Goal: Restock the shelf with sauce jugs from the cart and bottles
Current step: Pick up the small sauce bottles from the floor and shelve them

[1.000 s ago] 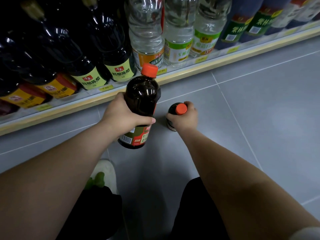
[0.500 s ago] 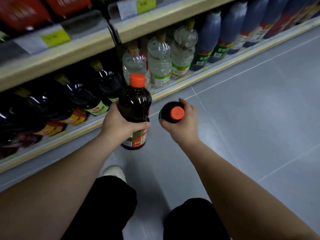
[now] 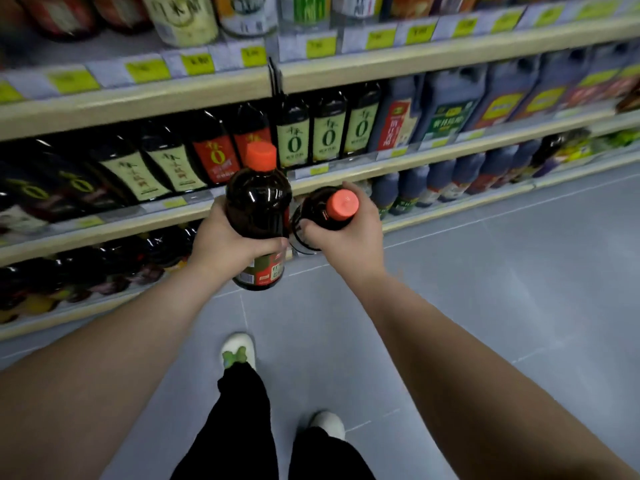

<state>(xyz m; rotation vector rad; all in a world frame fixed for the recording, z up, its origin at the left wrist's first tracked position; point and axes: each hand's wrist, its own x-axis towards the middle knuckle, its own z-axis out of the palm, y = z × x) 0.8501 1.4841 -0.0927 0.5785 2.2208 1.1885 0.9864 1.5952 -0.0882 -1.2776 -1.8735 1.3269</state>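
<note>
My left hand (image 3: 231, 241) grips a dark sauce bottle (image 3: 258, 202) with an orange cap around its middle, holding it upright in front of the shelf. A second dark bottle (image 3: 320, 211) with an orange cap is held just to its right, tilted toward me, with my right hand (image 3: 349, 233) curled round its body. The two bottles nearly touch. Both hang in the air level with the lower shelf boards (image 3: 346, 176). No cart is in view.
Shelves ahead are packed with dark sauce bottles (image 3: 162, 168), green-labelled bottles (image 3: 328, 133) and blue jugs (image 3: 450, 105) to the right. Yellow price tags line the shelf edges. Grey tiled floor (image 3: 485, 289) spreads to the right. My shoes and black trousers are below.
Both hands have risen with their bottles from floor level; the right bottle left the floor. The view has lifted from the bottom shelf to the higher shelves.
</note>
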